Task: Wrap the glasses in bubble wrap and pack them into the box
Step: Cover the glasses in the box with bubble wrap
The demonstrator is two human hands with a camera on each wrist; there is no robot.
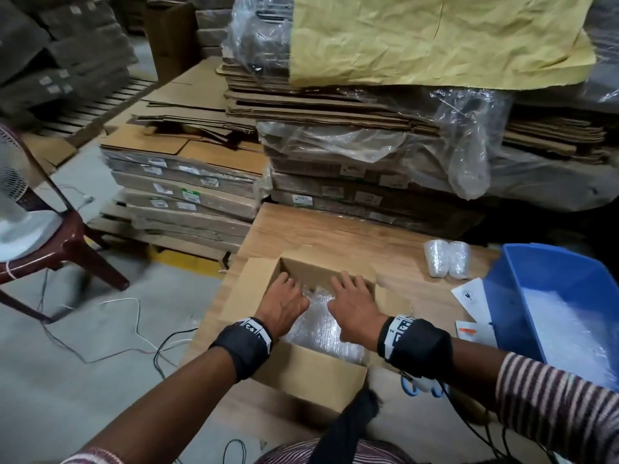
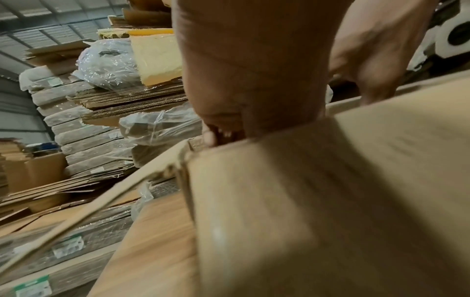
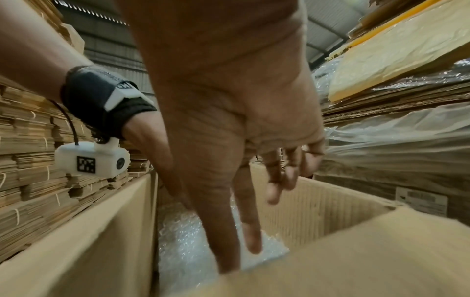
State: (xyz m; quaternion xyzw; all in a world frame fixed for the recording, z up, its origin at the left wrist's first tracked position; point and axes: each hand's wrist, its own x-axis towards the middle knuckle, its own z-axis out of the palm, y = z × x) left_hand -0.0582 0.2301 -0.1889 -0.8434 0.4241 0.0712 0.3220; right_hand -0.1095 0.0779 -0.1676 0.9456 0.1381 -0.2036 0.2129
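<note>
Both hands flat, fingers straight, on bubble wrap [image 1: 320, 324] in box [image 1: 311, 373] — right-wrist view alone shows fingers [image 3: 250, 237].

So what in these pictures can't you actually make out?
- Head view: left hand and right hand cover part of the bubble wrap in the box; whatever lies beneath it is hidden.
- Left wrist view: the box wall is blurred and blocks the inside.
- Head view: the wrapped bundles are too small to show their contents.
- Head view: the blue bin is cut off by the right edge.
</note>
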